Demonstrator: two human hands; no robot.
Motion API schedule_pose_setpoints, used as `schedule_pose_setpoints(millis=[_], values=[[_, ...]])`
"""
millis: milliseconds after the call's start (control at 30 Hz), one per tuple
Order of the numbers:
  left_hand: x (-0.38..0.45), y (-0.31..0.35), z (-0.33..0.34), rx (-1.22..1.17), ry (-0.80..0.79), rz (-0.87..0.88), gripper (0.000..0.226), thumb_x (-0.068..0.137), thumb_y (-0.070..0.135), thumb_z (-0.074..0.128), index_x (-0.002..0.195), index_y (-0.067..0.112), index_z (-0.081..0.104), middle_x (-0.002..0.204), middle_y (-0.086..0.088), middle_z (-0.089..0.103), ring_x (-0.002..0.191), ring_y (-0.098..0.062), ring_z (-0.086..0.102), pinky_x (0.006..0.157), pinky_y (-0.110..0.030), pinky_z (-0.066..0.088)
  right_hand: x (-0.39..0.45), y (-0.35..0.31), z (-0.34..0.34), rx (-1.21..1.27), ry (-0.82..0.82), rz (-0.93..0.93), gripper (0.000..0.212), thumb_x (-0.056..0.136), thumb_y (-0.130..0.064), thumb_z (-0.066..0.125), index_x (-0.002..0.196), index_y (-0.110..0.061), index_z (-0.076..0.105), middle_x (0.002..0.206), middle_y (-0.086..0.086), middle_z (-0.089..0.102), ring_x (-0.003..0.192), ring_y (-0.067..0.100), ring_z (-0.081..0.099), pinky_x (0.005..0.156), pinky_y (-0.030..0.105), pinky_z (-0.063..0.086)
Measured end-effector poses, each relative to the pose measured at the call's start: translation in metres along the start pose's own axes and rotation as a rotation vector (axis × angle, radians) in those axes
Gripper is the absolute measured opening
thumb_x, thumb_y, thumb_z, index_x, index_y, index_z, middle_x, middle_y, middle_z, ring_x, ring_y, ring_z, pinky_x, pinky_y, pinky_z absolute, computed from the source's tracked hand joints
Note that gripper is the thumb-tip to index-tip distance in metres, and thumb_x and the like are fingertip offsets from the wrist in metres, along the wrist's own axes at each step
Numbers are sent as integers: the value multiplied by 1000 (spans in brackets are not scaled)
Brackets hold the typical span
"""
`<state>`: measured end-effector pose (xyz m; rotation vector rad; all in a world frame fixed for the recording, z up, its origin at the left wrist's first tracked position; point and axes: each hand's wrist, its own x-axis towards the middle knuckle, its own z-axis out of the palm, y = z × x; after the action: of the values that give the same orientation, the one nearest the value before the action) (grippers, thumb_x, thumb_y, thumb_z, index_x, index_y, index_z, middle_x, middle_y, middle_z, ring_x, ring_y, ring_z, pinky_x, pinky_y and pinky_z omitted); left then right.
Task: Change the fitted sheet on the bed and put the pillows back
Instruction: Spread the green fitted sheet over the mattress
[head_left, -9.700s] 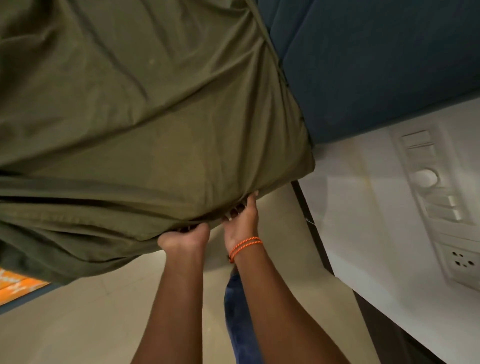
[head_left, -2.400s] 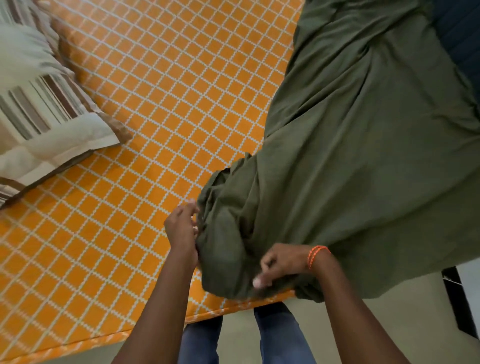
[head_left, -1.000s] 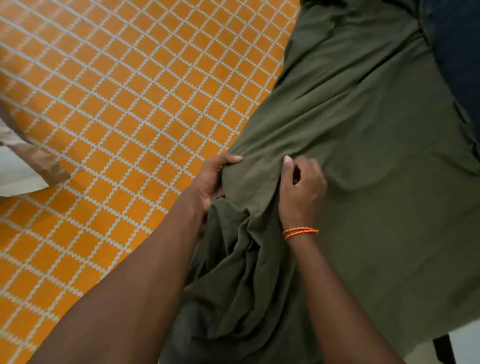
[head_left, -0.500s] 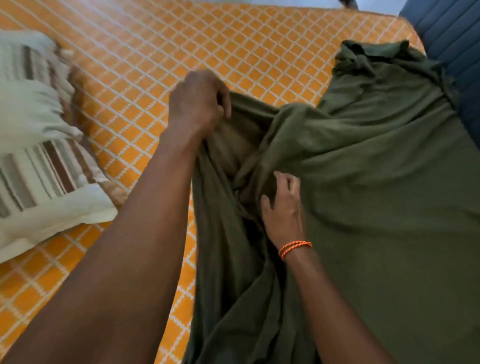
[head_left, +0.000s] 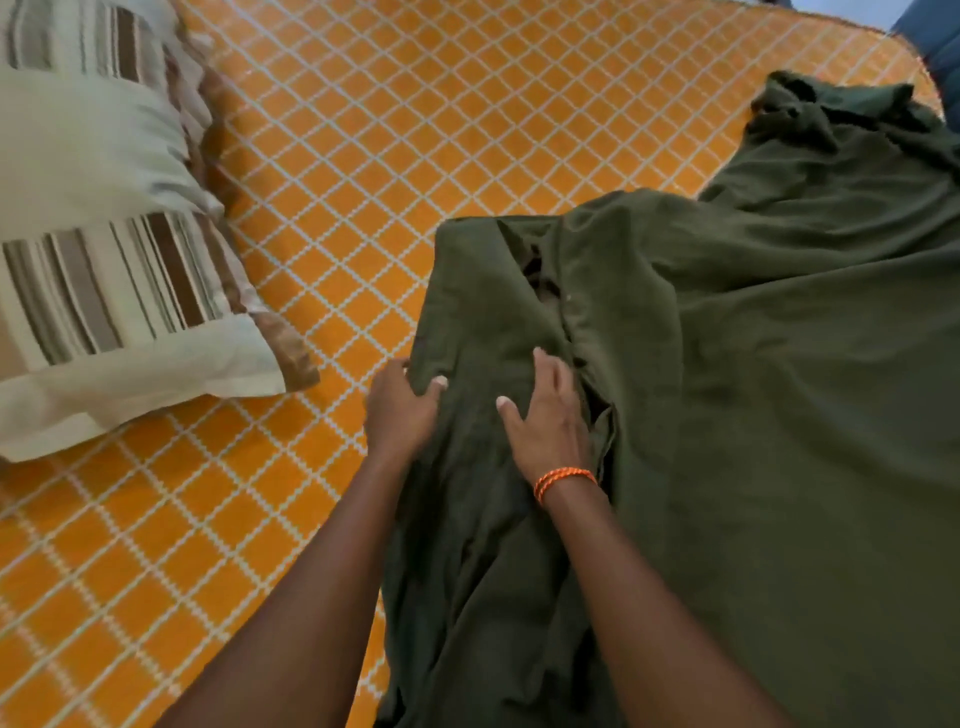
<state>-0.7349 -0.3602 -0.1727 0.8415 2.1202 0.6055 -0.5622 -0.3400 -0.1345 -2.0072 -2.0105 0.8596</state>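
Left hand (head_left: 400, 410) lower, pinching green sheet (head_left: 753, 389).

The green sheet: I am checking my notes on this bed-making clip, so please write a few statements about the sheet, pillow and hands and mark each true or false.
1. The olive-green sheet covers the whole mattress. False: much of the orange lattice-patterned mattress lies bare.
2. The left hand grips the sheet's edge. True.
3. The right hand holds the striped pillow. False: it rests on the sheet, fingers spread; the pillow lies apart, untouched.
4. An orange wristband is on the right wrist. True.
5. The pillow lies on the green sheet. False: it lies on the bare mattress.
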Motion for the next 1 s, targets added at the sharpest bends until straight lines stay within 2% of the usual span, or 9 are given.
schedule_pose_setpoints(millis=[100,200,367,467,567,700,800,900,1000], values=[[-19,-24,27,-99,-185,-57,96,76,55,84,149,14,36,124,1,62,110,-15,60,97,-41,52,20,-2,15,-166,-3,152,116,85,-60,72,164,-26,-6,147,17,40,118,37,61,89,44,51],[-22,-27,39,-51,-237,-37,54,86,37,82,131,16,62,120,-2,73,109,-21,68,91,-41,55,47,-4,21,-303,-121,248,102,88,-63,68,161,-19,12,135,22,58,116,40,64,92,46,50],[-5,-5,-17,113,178,-132,28,91,37,68,110,20,79,113,-13,73,108,-38,67,77,-39,48,99,-37,8,-315,-435,242,40,99,-42,60,118,-7,66,124,21,66,111,38,66,98,41,53],[1,35,-67,108,473,-86,22,92,24,64,106,15,77,120,-14,64,113,-38,63,86,-47,52,134,-100,-21,11,-426,251,39,103,-36,57,77,-7,57,73,18,63,52,26,64,53,28,55],[16,83,-121,70,631,-82,31,92,20,55,110,20,79,111,-15,73,108,-42,66,85,-46,52,162,-167,-58,454,-281,157,26,105,-28,57,91,-6,59,54,9,66,35,14,61,34,20,42],[58,134,-187,-31,819,-12,38,96,21,48,126,21,71,125,-9,71,121,-33,61,92,-40,44,178,-212,-73,964,-219,-136,38,103,-22,61,140,-16,55,128,10,72,107,23,74,81,41,61],[81,148,-199,-203,484,239,67,97,35,59,159,25,36,159,-13,46,149,-33,38,122,-41,27,173,-223,-62,986,-418,-184,81,100,-16,64,162,-44,19,157,-10,48,130,14,57,93,44,55],[89,106,-163,-249,145,361,109,84,41,71,161,52,-6,174,0,15,161,-25,14,127,-63,11,161,-214,-31,750,-235,-199,79,100,-2,59,165,-22,18,153,8,51,132,17,56,95,32,55],[70,47,-113,-351,125,260,92,89,23,69,163,44,18,152,20,41,147,-10,45,125,-54,29,132,-172,4,462,-44,-228,39,94,-5,64,132,-9,69,118,5,73,111,16,69,103,40,52]])
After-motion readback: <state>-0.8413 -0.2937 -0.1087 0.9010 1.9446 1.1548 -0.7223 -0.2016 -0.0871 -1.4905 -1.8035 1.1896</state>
